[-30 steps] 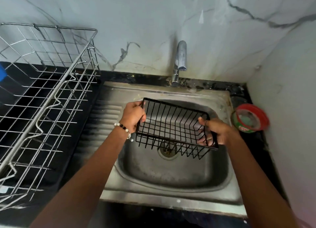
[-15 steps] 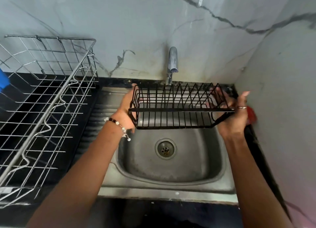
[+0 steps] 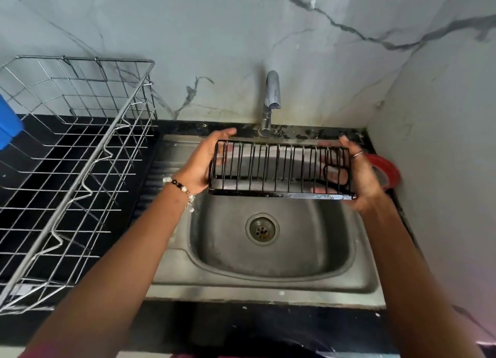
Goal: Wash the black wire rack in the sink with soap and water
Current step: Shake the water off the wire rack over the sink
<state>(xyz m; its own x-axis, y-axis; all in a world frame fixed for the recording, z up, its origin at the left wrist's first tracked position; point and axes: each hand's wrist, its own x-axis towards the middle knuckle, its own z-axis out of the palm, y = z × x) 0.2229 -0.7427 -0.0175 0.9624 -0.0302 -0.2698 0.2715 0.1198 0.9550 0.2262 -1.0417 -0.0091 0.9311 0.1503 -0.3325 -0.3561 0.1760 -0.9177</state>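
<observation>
The black wire rack [image 3: 279, 168] is held up above the steel sink [image 3: 271, 271], tipped so its vertical bars face me, just below the tap [image 3: 271, 99]. My left hand [image 3: 201, 164], with a bead bracelet at the wrist, grips its left end. My right hand [image 3: 359, 177], wearing a ring, holds its right end with fingers showing through the wires. No water runs from the tap. The sink bowl is empty, with the drain [image 3: 261, 228] visible.
A large silver wire dish rack [image 3: 69, 169] stands on the black counter to the left, with a blue object [image 3: 8, 124] at its far left. A red round container [image 3: 386, 169] sits at the sink's right, partly behind my right hand. Marble walls close the back and right.
I have lifted the rack out of the sink bowl toward the tap and turned it from lying flat to tipped on edge. Both hands kept hold of its ends.
</observation>
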